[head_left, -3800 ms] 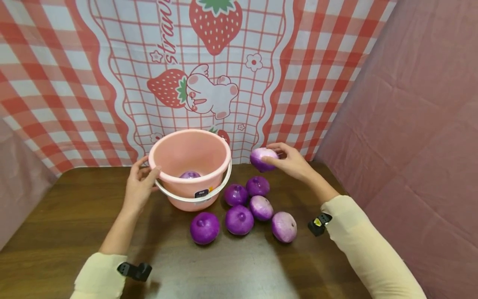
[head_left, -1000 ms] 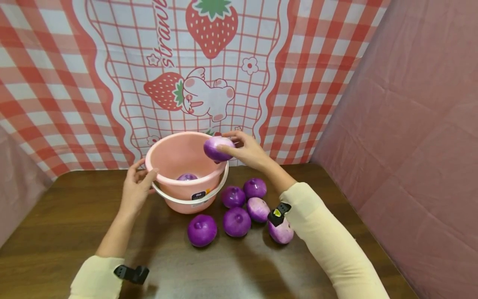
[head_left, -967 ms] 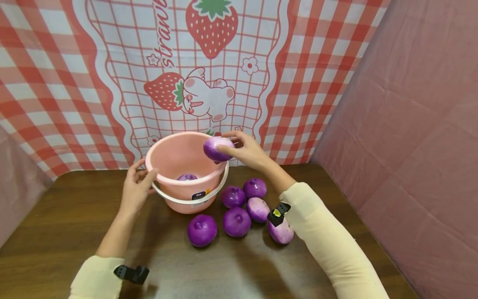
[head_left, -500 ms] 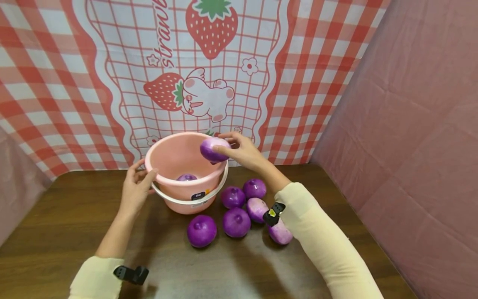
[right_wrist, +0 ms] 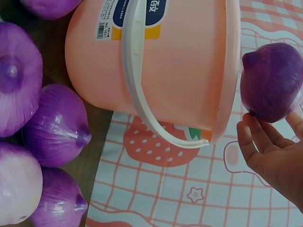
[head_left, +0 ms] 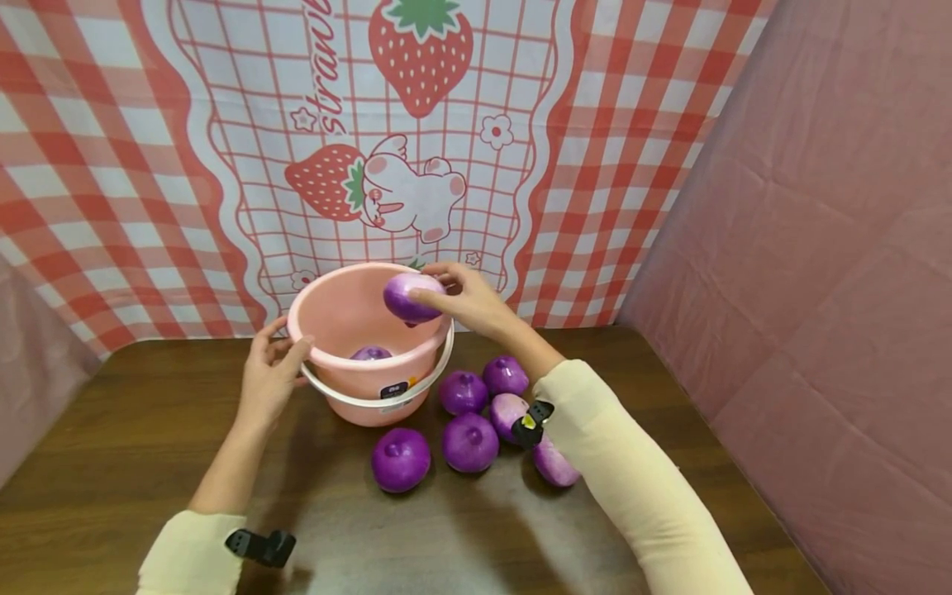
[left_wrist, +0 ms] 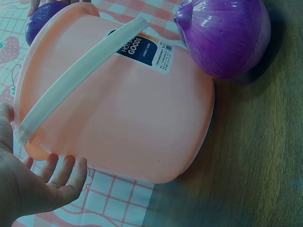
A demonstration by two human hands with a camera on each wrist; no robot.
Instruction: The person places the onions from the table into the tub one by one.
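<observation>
A pink bucket (head_left: 349,380) with a white handle (head_left: 439,372) stands on the wooden table. My left hand (head_left: 269,372) grips its rim on the left, thumb over the edge and fingers outside. One purple onion (head_left: 371,353) lies at the bottom of the bucket. My right hand (head_left: 468,299) holds another purple onion (head_left: 411,297) between thumb and fingers, above the right part of the bucket's opening. In the right wrist view this onion (right_wrist: 272,80) is just beyond the rim, apart from it. The left wrist view shows the left hand (left_wrist: 42,184) at the bucket's side.
Several purple onions lie on the table (head_left: 320,512) in front and to the right of the bucket, the nearest onion (head_left: 402,460) standing alone. The right sleeve (head_left: 632,479) partly covers a paler onion (head_left: 554,463). A strawberry-patterned cloth (head_left: 416,182) hangs behind.
My right hand has carried the onion leftward from the right of the bucket to above its opening, still drifting left. The left hand stays on the rim. The view has shifted slightly.
</observation>
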